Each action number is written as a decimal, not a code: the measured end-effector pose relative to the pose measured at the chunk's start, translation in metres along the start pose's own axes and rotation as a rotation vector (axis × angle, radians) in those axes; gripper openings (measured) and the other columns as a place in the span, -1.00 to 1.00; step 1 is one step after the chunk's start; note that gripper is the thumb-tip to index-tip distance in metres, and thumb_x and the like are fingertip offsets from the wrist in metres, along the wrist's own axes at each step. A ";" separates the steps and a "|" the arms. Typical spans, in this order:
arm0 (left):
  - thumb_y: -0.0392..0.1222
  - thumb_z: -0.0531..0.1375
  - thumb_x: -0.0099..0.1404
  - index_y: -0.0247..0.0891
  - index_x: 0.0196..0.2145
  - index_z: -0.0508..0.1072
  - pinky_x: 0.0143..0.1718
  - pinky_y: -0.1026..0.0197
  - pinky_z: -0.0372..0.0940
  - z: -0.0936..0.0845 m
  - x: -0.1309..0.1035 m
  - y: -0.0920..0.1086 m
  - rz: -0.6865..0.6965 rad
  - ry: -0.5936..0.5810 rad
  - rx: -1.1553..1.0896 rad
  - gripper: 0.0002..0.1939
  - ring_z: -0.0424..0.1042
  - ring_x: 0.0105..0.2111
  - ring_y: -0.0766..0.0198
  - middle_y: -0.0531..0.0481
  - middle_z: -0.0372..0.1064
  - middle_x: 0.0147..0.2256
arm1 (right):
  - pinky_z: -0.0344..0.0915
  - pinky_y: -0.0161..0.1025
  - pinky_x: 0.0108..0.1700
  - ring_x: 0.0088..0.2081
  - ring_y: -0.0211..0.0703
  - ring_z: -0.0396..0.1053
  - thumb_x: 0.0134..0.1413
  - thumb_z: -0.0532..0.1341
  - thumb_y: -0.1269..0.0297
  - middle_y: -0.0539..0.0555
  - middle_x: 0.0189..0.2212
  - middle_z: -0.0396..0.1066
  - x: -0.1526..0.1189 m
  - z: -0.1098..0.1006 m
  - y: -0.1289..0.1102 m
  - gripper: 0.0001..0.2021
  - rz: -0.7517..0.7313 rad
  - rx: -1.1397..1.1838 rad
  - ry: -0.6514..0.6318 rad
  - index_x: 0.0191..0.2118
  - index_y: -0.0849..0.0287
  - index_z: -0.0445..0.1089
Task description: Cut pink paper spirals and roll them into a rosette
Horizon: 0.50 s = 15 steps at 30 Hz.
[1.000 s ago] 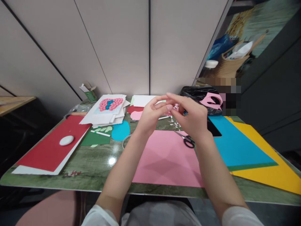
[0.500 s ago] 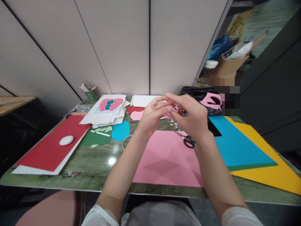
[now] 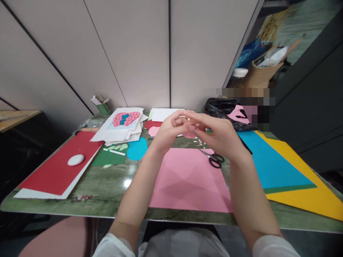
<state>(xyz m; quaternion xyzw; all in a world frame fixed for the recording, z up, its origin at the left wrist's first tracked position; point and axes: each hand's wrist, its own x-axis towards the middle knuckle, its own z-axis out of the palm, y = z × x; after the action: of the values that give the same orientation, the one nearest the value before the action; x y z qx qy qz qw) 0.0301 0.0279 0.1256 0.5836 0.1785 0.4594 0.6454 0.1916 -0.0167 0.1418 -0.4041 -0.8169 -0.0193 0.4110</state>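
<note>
Above the far edge of a pink sheet (image 3: 191, 178), my left hand (image 3: 173, 130) and my right hand (image 3: 215, 134) meet at the fingertips. The fingers of both are bent and pressed together. Whatever lies between them is hidden or too small to make out. Black-handled scissors (image 3: 215, 160) rest on the sheet's far right corner, just below my right hand. Beyond my hands, pink cut paper (image 3: 154, 131) and a white sheet (image 3: 166, 114) lie on the table.
Left on the green table (image 3: 107, 185): red paper (image 3: 60, 167) with a white oval object (image 3: 76, 160), stacked cards (image 3: 118, 132), green paper (image 3: 107, 157) and a blue shape (image 3: 137, 148). Right: blue (image 3: 278, 164) and yellow (image 3: 308, 203) sheets, a black bag (image 3: 219, 107).
My hands have sunk slightly, and the wrists are farther apart. My fingers have shifted and now overlap differently at the tips. The things on the table have stayed put.
</note>
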 end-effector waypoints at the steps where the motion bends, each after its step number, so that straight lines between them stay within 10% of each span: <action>1: -0.29 0.30 0.07 -0.22 -0.15 0.41 -0.30 0.23 0.27 0.000 0.000 0.000 -0.001 -0.002 0.009 -0.65 0.42 -0.38 0.30 0.04 0.41 -0.42 | 0.32 -0.37 -0.37 -0.49 -0.39 0.35 0.09 0.12 0.52 -0.07 -0.17 0.52 0.000 0.000 0.001 -0.50 0.005 -0.002 0.018 0.13 -0.06 0.30; 15: -0.22 0.35 0.02 -0.23 -0.16 0.38 -0.10 0.15 0.23 0.023 0.002 -0.008 0.022 0.167 -0.232 -0.60 0.46 -0.16 0.20 -0.03 0.48 -0.27 | 0.32 -0.25 -0.28 -0.43 -0.27 0.40 0.10 0.11 0.51 -0.04 -0.28 0.52 0.004 0.015 0.004 -0.59 -0.124 -0.143 0.387 0.02 -0.05 0.36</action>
<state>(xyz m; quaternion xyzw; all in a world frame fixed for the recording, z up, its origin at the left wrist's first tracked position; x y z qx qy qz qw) 0.0518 0.0167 0.1245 0.4667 0.1708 0.5307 0.6866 0.1826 -0.0059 0.1332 -0.3699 -0.7427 -0.1795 0.5285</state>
